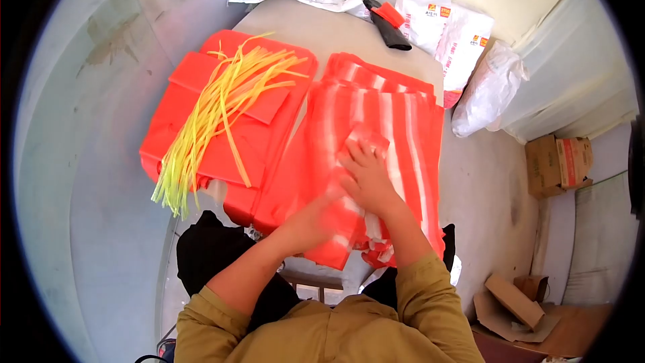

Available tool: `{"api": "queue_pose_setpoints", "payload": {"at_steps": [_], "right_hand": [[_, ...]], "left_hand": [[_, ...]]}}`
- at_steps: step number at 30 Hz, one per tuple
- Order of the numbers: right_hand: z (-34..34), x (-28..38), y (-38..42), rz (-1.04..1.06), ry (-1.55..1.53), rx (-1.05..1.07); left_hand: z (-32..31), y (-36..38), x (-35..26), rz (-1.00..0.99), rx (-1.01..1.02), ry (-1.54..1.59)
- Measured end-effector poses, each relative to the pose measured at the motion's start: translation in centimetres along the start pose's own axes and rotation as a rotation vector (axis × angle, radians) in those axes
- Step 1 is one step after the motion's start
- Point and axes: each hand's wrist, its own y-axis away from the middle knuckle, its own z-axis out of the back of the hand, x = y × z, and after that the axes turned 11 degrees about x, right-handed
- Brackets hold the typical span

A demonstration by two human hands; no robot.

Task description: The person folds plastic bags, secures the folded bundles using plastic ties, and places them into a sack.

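Note:
A pile of red-and-white striped plastic sheets or bags (403, 121) covers the right half of the table in front of me. My right hand (366, 175) lies on a folded striped piece on top of this pile, its fingers spread. Lower and to the left, my left hand (316, 223) is over the lower part of the same piece, and its fingers are smeared by motion. To the left lies a stack of folded red plastic (269, 104), with a bundle of yellow strips (211, 114) across it.
White printed sacks (423, 13) stand along the table's far side. A black roll with a red piece (388, 27) lies at the back edge of the table (289, 23). Cardboard boxes (547, 165) sit at the right, and flattened cardboard (514, 306) lies at lower right.

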Motion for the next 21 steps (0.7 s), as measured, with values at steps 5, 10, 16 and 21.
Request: {"api": "queue_pose_setpoints", "payload": {"at_steps": [5,10,16,21], "right_hand": [[1.5,2.0,3.4,-0.152,-0.827,-0.599],[0.4,6.1,8.2,-0.399,-1.467,-0.486],[-2.0,7.5,8.3,-0.389,-1.478,-0.366],[-4.5,5.9,6.5,-0.305,-1.209,-0.389]], "left_hand": [[0.0,-0.4,1.2,-0.139,-0.039,0.063],[-0.7,-0.3,0.2,-0.076,0.026,0.34],[-1.9,0.4,0.8,-0.053,0.002,0.097],[-2.3,0.2,2.6,-0.098,-0.046,-0.287]]}}
